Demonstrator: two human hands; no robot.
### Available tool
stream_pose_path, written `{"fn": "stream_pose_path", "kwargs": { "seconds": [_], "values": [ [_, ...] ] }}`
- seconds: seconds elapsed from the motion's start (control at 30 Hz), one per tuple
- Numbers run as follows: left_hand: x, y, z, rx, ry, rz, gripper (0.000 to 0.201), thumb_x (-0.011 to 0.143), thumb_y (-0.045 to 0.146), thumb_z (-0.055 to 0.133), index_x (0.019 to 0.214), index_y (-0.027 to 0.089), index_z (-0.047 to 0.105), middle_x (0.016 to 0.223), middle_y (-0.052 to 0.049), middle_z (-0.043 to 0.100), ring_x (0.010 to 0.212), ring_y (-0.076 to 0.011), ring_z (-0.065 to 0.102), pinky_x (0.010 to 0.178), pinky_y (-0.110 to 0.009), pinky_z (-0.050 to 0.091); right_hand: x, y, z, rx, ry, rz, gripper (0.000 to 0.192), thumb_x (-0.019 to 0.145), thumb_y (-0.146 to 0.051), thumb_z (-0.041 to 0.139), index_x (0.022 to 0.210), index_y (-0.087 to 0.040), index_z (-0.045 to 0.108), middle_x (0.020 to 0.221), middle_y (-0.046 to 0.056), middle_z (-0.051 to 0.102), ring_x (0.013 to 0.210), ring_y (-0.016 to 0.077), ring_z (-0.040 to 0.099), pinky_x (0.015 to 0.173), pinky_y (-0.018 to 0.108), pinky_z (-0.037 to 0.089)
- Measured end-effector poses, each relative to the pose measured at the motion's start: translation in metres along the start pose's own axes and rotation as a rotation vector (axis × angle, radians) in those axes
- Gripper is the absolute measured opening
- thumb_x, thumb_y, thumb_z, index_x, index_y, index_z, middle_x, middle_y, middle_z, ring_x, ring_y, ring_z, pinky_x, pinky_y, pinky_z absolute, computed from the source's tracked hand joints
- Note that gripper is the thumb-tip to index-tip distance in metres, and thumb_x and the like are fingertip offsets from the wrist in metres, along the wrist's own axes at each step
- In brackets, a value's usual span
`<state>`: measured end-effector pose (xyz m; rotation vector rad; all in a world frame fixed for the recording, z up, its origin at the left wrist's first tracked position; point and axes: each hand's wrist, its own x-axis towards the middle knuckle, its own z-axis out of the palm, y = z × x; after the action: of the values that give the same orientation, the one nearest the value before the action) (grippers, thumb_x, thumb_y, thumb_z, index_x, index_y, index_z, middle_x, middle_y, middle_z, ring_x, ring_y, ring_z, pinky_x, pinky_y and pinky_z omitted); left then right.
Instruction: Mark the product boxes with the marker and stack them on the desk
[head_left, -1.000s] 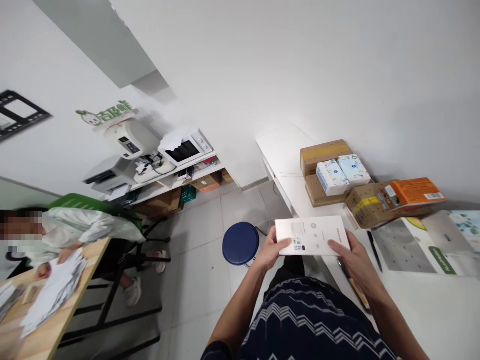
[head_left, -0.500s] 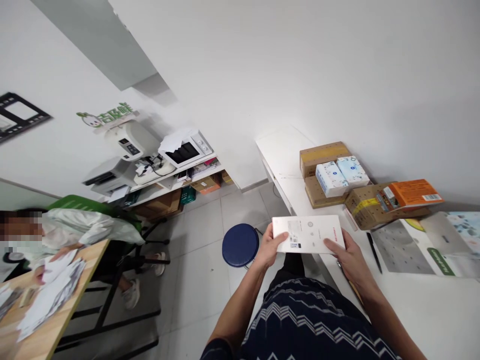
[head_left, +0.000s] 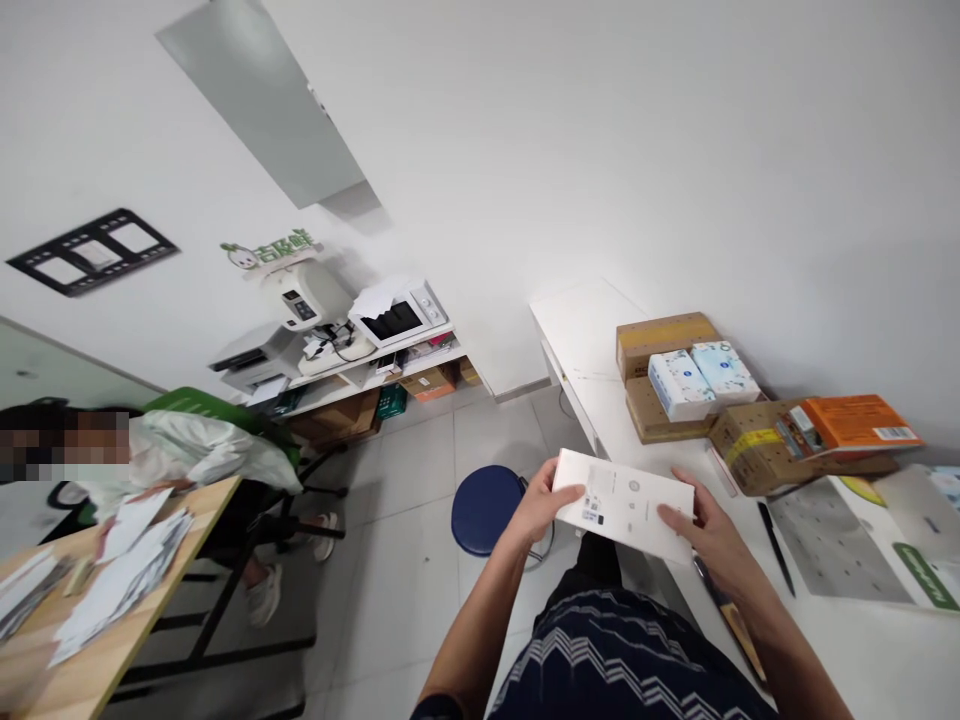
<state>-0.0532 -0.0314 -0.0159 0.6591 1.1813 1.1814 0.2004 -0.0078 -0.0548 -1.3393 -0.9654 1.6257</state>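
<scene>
A flat white box (head_left: 626, 505) with small printed marks and a label is held out in front of my body. My left hand (head_left: 541, 505) grips its left end, the thumb lying on the upper face. On the opposite end, my right hand (head_left: 705, 525) has its thumb on the face and its fingers behind the far edge. The undersides of both hands' grips are hidden by the box. Below my right forearm, a knife-like object with a wooden handle (head_left: 739, 630) lies near the table edge. A black pen (head_left: 775, 548) rests to the right.
On the white table (head_left: 855, 650) are cardboard boxes (head_left: 664, 340), tissue packs (head_left: 701, 380), an orange box (head_left: 862, 425) and printed bags (head_left: 840, 540). A blue stool (head_left: 487, 510) stands on the floor. At left, another person (head_left: 202, 440) handles papers (head_left: 127, 585) at a wooden desk.
The view has shifted, so the surroundings sit further right and lower. The white box has tilted, its right end now lower, with both hands still on it.
</scene>
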Motion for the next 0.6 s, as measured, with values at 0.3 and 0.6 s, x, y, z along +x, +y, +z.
{"fn": "stream_pose_path", "kwargs": {
  "seconds": [0.3, 0.6],
  "values": [
    [-0.003, 0.004, 0.012, -0.276, 0.083, 0.077, 0.072, 0.058, 0.029, 0.095, 0.119, 0.020, 0.059, 0.095, -0.003, 0.073, 0.075, -0.0164, 0.070, 0.073, -0.031, 0.059, -0.004, 0.010, 0.032, 0.295, 0.222, -0.044, 0.069, 0.055, -0.049, 0.091, 0.111, -0.026, 0.059, 0.096, 0.000, 0.073, 0.083, 0.0213, 0.067, 0.064, 0.030, 0.057],
    [-0.010, -0.025, 0.059, -0.432, 0.141, 0.074, 0.061, 0.050, 0.022, 0.095, 0.101, 0.017, 0.062, 0.103, -0.010, 0.077, 0.090, -0.0240, 0.072, 0.083, -0.037, 0.056, -0.024, 0.007, 0.055, 0.306, 0.136, -0.002, 0.060, 0.062, -0.045, 0.086, 0.112, -0.028, 0.057, 0.092, 0.000, 0.072, 0.082, 0.0219, 0.067, 0.068, 0.033, 0.059]
  ]
}}
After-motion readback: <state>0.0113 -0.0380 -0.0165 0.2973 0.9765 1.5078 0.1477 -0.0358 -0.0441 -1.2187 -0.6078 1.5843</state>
